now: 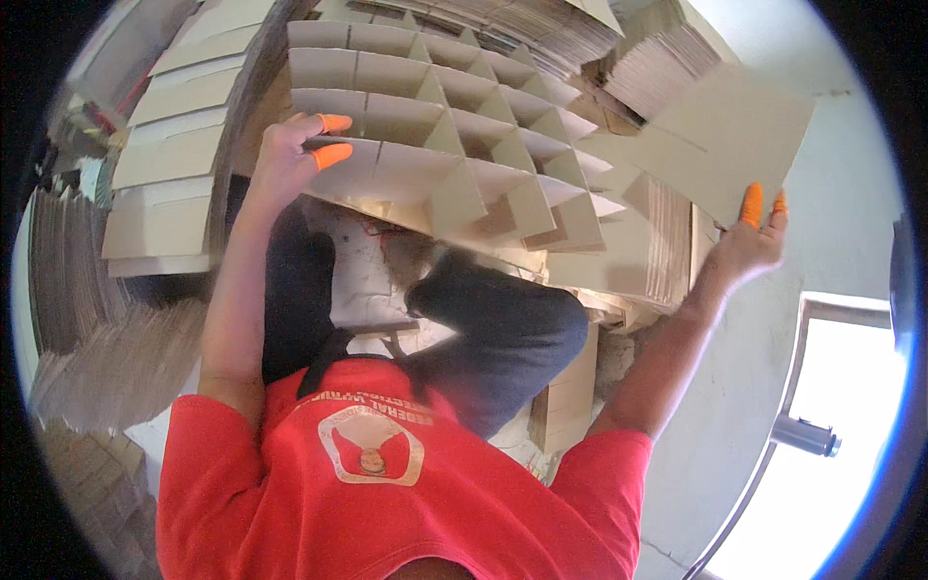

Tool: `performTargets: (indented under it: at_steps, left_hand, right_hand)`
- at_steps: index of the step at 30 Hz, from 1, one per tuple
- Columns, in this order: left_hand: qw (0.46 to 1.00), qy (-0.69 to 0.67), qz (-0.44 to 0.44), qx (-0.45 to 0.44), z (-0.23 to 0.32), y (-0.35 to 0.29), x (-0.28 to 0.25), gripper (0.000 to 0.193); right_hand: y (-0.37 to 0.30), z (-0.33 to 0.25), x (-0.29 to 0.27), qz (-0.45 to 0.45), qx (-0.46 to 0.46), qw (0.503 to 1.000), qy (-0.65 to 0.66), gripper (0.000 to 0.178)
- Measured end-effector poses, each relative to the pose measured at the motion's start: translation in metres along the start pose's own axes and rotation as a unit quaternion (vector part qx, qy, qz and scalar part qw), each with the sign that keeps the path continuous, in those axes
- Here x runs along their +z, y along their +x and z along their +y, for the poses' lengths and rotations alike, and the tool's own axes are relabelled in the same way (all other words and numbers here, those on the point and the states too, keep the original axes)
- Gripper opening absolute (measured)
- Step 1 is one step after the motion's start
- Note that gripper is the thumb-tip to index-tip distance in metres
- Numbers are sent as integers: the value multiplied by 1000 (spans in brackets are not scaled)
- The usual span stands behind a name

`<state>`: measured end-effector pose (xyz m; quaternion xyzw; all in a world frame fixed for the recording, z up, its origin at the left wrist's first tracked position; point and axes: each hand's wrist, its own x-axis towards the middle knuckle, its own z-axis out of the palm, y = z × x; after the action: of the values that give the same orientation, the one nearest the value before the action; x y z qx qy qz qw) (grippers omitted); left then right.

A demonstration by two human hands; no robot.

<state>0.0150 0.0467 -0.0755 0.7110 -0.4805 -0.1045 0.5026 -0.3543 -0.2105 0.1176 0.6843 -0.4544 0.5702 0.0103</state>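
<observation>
In front of me stands a cardboard divider grid point(452, 135), made of slotted strips crossed into square cells. My left hand point(282, 159), with orange finger covers on two fingers, is at the grid's near left corner. The end of the nearest long strip point(396, 166) lies between those fingers. Raised at the right, my right hand point(746, 253) grips a flat cardboard piece point(739, 135) by its lower edge. A slit shows in that piece, which is apart from the grid. Orange covers are on the right fingertips too.
Overlapping cardboard strips point(174, 164) rise in a tall stack at left, with more stacked cardboard point(77, 261) beyond. Below the raised piece is another cardboard stack point(628, 232). Further bundles point(662, 58) lie at the back. A pale wall point(841, 213) and a bright opening point(841, 387) are at right.
</observation>
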Motion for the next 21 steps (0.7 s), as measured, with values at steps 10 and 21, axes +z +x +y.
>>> performTargets:
  at_steps: [10,21]
  left_hand:
    - [998,11,-33,58,-11,4,-5,20]
    - [997,14,-14,69,-14,4,1,18]
  right_hand:
    - [-84,-133,48,-310,-99,918,227,57]
    - [-115,-157,86,-351,-189,902,166,53]
